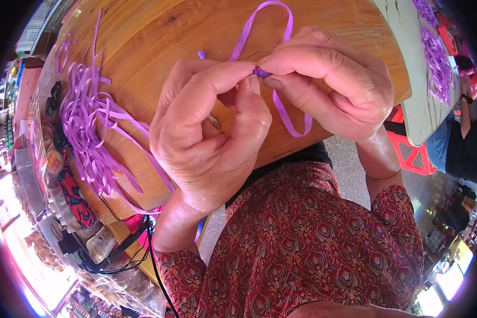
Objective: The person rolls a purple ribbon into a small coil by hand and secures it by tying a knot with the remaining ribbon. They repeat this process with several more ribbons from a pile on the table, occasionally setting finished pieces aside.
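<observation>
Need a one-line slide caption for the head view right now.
Left hand and right hand pinch a looped purple ribbon strip above a round wooden table beside a heap of purple ribbons.

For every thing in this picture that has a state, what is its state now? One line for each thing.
Left hand: closed, pinching the purple ribbon.
Right hand: closed, pinching the same ribbon.
Purple ribbon: bent into a loop above the fingers, with a small folded piece between the fingertips.
Ribbon pile: loose and tangled on the wooden table.
</observation>
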`<state>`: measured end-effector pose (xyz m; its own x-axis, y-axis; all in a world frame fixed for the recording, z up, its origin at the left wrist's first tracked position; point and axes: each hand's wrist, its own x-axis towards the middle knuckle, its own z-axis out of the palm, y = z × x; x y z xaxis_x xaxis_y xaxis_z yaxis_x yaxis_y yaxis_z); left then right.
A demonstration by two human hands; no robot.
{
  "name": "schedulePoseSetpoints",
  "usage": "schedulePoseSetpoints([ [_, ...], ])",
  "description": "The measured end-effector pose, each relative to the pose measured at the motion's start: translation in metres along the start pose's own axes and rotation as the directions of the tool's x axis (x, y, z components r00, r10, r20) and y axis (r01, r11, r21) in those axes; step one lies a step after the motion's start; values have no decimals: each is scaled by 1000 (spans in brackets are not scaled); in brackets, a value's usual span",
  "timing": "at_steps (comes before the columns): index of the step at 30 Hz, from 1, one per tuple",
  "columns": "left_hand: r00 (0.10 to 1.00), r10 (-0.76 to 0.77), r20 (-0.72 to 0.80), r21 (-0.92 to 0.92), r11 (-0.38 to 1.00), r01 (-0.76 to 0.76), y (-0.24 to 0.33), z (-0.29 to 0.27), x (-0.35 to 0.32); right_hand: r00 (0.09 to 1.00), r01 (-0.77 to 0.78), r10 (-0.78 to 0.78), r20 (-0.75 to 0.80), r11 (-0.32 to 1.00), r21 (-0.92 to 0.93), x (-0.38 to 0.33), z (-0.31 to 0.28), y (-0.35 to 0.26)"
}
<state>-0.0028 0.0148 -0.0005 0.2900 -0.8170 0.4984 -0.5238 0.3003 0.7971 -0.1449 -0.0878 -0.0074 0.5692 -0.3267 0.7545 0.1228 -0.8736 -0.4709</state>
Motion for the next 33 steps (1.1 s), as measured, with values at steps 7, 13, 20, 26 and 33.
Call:
schedulePoseSetpoints([
  [7, 1000, -16, 1, -141, 990, 16, 2, 0, 0, 997, -67, 62, 41, 989, 135, 4, -4, -1],
  [13, 987, -161, -18, -389, 910, 142, -2, 7, -2, 955, -292, 294, 28, 927, 236, -3, 2, -7],
  [20, 986, -163, -29, -368, 919, 141, -13, 11, 4, 857, -388, 514, -29, 681, 621, -13, 11, 9],
  [26, 996, 38, -76, 76, 997, -32, -43, 0, 27, 834, -397, 552, -12, 614, 682, -13, 2, 11],
  [33, 797, 468, 383, 497, 623, -604, -91, -9, 74, 825, -419, 566, 4, 606, 676, -9, -9, 22],
])
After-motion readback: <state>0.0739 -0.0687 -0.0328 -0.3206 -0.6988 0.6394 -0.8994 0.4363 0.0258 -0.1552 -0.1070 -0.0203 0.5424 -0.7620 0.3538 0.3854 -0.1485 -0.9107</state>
